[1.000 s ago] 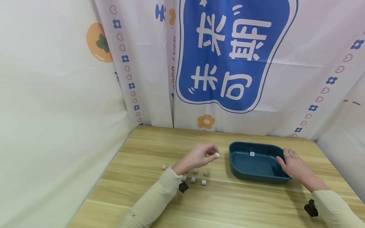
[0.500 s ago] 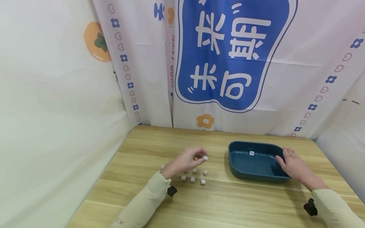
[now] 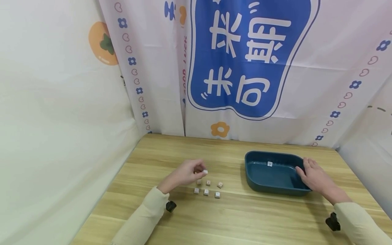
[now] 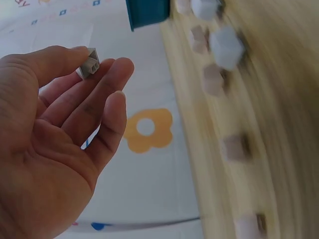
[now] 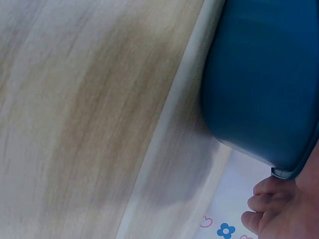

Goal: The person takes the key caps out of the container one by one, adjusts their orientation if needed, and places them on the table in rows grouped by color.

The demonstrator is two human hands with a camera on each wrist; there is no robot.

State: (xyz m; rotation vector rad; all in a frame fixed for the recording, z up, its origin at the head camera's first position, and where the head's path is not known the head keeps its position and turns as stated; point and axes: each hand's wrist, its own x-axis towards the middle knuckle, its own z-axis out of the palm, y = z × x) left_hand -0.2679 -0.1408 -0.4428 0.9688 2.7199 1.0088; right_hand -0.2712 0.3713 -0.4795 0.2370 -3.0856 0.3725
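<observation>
My left hand (image 3: 185, 172) pinches a small white keycap (image 4: 89, 64) between thumb and fingertips, its hollow underside showing in the left wrist view. It is held above the table, just left of several pale keycaps (image 3: 206, 192) standing in two short rows. My right hand (image 3: 317, 177) holds the right end of a dark teal plastic basin (image 3: 277, 190), thumb over the inner side and fingers outside the rim. Inside the basin, near its back wall, lies one white keycap (image 3: 270, 164). The right wrist view shows the basin's outer wall (image 5: 264, 84) and bent fingers beside its rim.
All this is on a wood-grain table (image 3: 245, 221). A printed white curtain (image 3: 165, 115) hangs behind its back edge, with pale cloth (image 3: 67, 136) along the left side. A black wrist device (image 3: 332, 222) sits under the right cuff.
My left hand has moved left with the keycap, away from the basin and past the rows of keycaps. The right hand and the basin have stayed in place.
</observation>
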